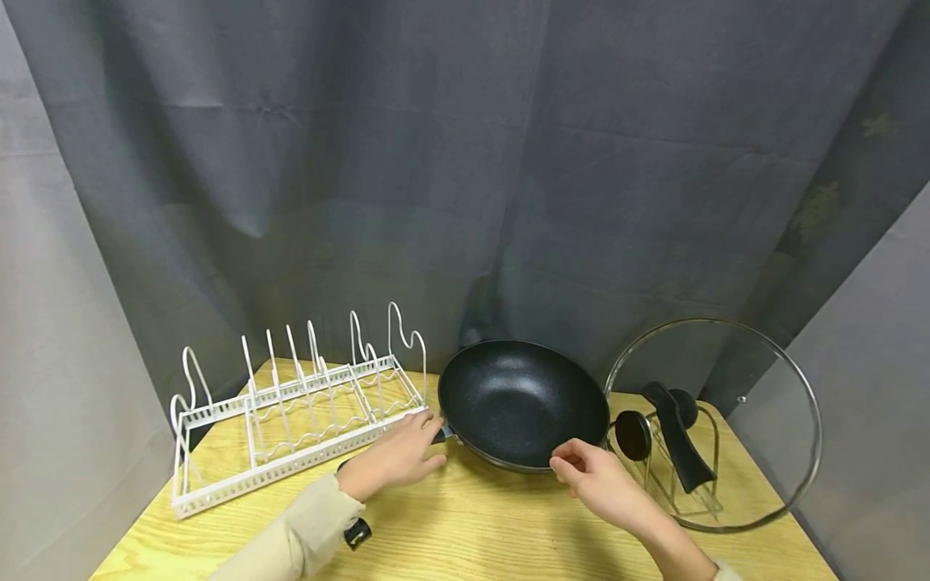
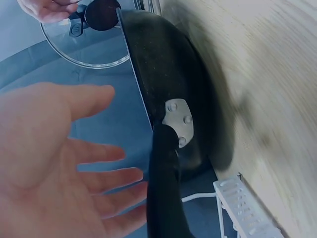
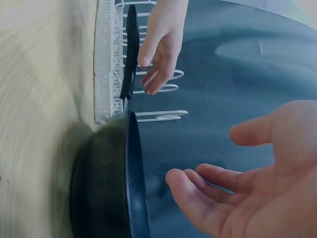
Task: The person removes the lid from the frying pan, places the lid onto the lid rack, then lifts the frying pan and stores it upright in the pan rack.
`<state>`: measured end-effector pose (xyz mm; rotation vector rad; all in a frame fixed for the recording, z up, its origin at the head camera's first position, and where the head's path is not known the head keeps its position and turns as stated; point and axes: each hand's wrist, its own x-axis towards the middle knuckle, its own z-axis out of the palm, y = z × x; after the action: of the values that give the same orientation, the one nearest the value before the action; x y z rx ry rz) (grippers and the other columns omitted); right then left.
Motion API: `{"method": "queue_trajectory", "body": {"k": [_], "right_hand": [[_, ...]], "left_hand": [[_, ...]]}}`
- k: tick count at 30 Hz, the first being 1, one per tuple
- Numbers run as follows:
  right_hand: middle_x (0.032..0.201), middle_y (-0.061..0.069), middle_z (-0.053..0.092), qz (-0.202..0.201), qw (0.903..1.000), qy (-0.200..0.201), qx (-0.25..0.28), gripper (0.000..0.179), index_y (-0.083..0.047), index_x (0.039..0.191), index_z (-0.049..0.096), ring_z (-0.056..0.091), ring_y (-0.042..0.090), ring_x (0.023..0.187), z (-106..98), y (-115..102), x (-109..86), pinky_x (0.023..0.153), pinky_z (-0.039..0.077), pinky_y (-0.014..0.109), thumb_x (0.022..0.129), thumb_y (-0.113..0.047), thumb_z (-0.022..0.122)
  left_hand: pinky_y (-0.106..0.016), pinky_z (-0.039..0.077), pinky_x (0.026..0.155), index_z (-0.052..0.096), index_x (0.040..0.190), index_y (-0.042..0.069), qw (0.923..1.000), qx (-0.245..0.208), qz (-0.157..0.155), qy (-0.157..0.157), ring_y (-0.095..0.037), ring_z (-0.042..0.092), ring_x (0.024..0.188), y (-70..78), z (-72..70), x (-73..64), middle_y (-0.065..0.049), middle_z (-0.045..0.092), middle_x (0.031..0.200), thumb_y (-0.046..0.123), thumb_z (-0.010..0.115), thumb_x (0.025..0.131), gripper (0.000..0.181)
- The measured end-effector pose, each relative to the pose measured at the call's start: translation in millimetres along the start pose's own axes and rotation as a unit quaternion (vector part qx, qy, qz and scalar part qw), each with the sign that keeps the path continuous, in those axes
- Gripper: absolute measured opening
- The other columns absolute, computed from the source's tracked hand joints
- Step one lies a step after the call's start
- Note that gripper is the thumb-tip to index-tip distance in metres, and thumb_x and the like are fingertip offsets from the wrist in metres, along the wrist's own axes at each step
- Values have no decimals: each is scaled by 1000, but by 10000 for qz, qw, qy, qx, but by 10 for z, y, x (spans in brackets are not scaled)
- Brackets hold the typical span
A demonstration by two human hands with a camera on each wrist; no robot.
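A black frying pan (image 1: 519,395) stands upright on the table with its handle (image 2: 166,193) pointing left toward the rack. My left hand (image 1: 403,452) hovers over that handle; in the left wrist view its fingers are extended and spread beside the handle, gripping nothing. On the pan's near right side is my right hand (image 1: 599,484), its fingertips overlapping the rim in the head view. The right wrist view shows a wide gap between that hand's thumb and its loosely bent fingers, with nothing held.
A white wire rack (image 1: 291,428) with upright dividers stands at the left. To the right, a large glass lid (image 1: 781,403) leans upright in a wire stand (image 1: 715,452), beside a black-handled utensil (image 1: 679,444). Grey curtains (image 1: 465,161) hang behind the wooden table (image 1: 494,532).
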<state>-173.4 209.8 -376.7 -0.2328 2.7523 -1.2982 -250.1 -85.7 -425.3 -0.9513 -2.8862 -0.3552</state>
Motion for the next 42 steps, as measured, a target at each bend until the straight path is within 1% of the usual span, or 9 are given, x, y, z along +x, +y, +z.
{"method": "queue_trajectory", "body": {"k": [5,9,16,21,27,33,36,38,42], "right_hand": [[91,5,61,-95,9974,-320,635,30,1,108,59,61,20,83,132,-25,69,65,53,32,96,-27,56],[91,8,60,-168,9899,-641,1254,32,7,111,56,62,26,86,271,-7,133,68,54,37,98,-21,52],[91,7,59,-147,9756,-1096,1899,28,7,108,56,61,23,84,524,-21,234,69,54,41,100,-18,48],[94,11,58,-154,9668,-1288,2203,28,6,106,55,63,28,85,695,-56,299,69,54,42,100,-20,48],[94,14,58,-30,9581,-1333,2537,26,6,105,54,63,26,84,892,-97,366,70,55,41,98,-19,51],[94,14,59,121,9512,-1313,2789,26,7,105,53,64,24,82,1074,-133,424,72,55,41,96,-17,52],[96,16,59,229,9457,-1327,2960,27,7,105,52,64,26,84,1153,-149,460,73,55,41,96,-18,52],[98,19,59,287,9410,-1350,3090,27,8,105,51,65,28,86,1203,-157,483,74,55,41,96,-18,51],[102,23,59,414,9326,-1395,3302,29,10,108,48,65,29,89,1288,-166,521,78,54,41,97,-17,49]], "left_hand": [[-49,36,100,46,134,-3,9997,-203,-84,88,-39,42,124,-87,9,-78,-23,44,135,34,59,92,58],[-48,39,97,45,135,-2,9993,-321,-128,167,-37,45,121,-147,-8,-134,-21,48,131,35,60,92,59],[-42,43,79,50,130,1,9985,-458,-293,88,-28,54,100,-256,-47,-190,-14,56,114,35,59,93,52],[-46,45,86,52,127,0,9965,-653,-527,40,-32,56,104,-318,-80,-217,-17,58,116,31,60,93,46],[-40,44,70,57,112,5,9945,-839,-620,74,-21,55,82,-389,-98,-236,-6,59,94,28,60,93,30],[-34,38,55,56,90,12,9948,-799,-587,220,-15,47,63,-458,-103,-257,4,48,71,29,60,92,17],[-33,35,52,54,82,13,9947,-837,-535,265,-15,44,58,-473,-114,-268,4,46,66,27,60,93,19],[-33,37,52,55,81,12,9946,-856,-511,290,-14,45,58,-480,-122,-275,3,48,65,27,60,93,20],[-34,42,56,61,86,10,9942,-877,-534,313,-14,52,62,-495,-130,-281,3,55,68,28,60,93,19]]}}
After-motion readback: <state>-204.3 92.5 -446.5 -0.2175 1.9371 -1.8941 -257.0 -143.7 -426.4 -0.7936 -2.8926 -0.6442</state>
